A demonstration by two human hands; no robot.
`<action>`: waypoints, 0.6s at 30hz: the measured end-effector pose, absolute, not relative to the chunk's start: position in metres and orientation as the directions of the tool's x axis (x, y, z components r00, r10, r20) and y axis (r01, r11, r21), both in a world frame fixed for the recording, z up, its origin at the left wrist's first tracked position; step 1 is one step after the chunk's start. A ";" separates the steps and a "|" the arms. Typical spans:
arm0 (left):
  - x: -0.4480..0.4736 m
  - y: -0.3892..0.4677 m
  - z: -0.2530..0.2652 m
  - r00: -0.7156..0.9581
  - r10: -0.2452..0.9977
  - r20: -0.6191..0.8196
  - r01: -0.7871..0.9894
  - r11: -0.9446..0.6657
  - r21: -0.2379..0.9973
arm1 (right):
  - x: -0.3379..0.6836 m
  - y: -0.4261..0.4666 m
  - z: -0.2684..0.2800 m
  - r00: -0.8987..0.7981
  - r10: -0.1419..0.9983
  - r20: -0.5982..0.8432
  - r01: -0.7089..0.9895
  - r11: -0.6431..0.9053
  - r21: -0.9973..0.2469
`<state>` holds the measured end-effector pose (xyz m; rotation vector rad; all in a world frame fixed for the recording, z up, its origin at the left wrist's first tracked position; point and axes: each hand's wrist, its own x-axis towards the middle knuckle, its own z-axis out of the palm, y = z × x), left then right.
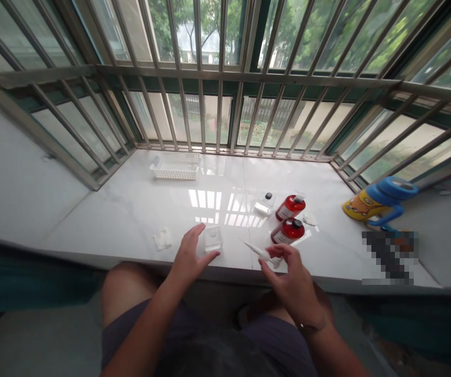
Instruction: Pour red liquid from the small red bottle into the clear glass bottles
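My left hand [189,254] is beside a small clear square container [213,239] at the counter's front edge. Its thumb and fingers are spread around the near left side; I cannot tell whether they touch it. Between the thumb and fingers of my right hand [292,272] is a slender white pointed piece [260,251], its tip aimed left toward the container. Just behind that hand stand a red bottle with a black cap [286,233] and another red bottle [288,208] with a pale top. A clear bottle with a black cap [263,205] is to their left.
A white crumpled tissue [163,239] lies left of my left hand. At the back left sits a white perforated basket [175,172]. A blue and yellow flask [378,199] is tilted at the right, near a blurred-out patch. Metal window bars [221,118] close off the back of the white counter.
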<state>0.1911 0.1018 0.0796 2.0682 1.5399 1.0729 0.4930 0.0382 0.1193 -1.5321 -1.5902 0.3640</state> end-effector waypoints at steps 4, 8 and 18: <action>0.198 0.093 0.082 0.129 0.905 0.406 0.672 -0.381 0.635 | 0.464 0.061 0.121 0.002 0.908 0.419 0.648 0.318 -0.692; 0.183 0.086 0.069 0.090 0.919 0.384 0.724 -0.325 0.609 | 0.443 0.085 0.128 -0.087 0.893 0.442 0.626 0.394 -0.673; 0.089 0.079 0.041 -0.069 0.921 0.384 0.896 -0.112 0.430 | 0.419 0.117 0.144 -0.305 0.860 0.409 0.631 0.504 -0.590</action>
